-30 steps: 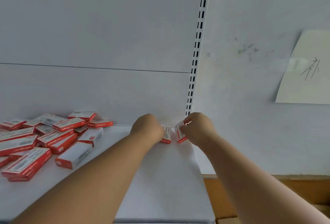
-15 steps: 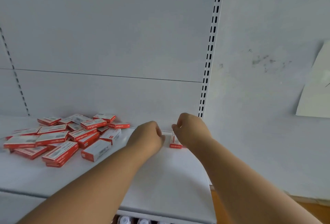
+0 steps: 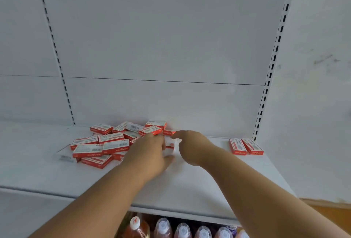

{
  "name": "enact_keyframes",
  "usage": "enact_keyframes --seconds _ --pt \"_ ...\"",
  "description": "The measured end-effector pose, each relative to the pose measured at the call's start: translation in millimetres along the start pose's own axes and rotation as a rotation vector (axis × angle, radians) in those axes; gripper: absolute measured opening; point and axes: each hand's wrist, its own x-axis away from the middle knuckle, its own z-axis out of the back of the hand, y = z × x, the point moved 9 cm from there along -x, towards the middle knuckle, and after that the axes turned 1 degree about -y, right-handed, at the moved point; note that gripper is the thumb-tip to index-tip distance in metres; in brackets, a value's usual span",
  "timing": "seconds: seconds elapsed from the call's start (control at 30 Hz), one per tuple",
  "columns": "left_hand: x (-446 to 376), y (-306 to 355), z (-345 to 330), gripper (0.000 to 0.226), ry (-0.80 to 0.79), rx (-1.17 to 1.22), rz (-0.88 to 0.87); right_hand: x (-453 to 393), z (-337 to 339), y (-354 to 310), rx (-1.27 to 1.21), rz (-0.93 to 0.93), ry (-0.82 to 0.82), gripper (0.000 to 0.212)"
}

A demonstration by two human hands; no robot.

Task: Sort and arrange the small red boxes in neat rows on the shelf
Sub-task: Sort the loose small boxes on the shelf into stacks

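Both my hands meet at the pile's (image 3: 114, 142) right edge. Left hand (image 3: 152, 152) and right hand (image 3: 191, 146) close around one box (image 3: 169, 143); grip blurred, cannot tell. Two boxes (image 3: 245, 146) sit placed far right on the shelf (image 3: 199, 186). Light, stiff cardboard: pinch the long sides.

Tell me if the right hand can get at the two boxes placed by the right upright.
Probably yes. The right hand is beside the pile, and the bare shelf between it and the two boxes leaves the way free.
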Motion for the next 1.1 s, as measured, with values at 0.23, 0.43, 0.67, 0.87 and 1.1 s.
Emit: enact_keyframes --seconds 0.23,0.43,0.67,0.87,1.1 --pt "0.5 -4.8 -5.1 0.044 -0.058 0.017 -0.124 -4.4 -10.5 -3.5 0.172 -0.091 0.011 0.05" --pt "3.4 -25.3 6.0 0.019 -0.146 0.359 0.022 15.1 -1.6 18.1 0.124 -0.294 0.155 0.025" --pt "19.8 -40.9 -7.4 0.022 -0.14 1.45 0.518 24.4 -7.0 25.8 -0.174 -0.423 0.252 0.052" --pt "20.4 -46.6 14.0 0.022 -0.039 1.71 0.448 22.3 -16.6 6.0 -1.177 -0.194 0.194 0.024" --pt "31.2 -105.0 52.1 0.017 0.108 1.47 0.373 21.9 -6.4 -69.9 -1.329 -0.013 0.221 0.019"
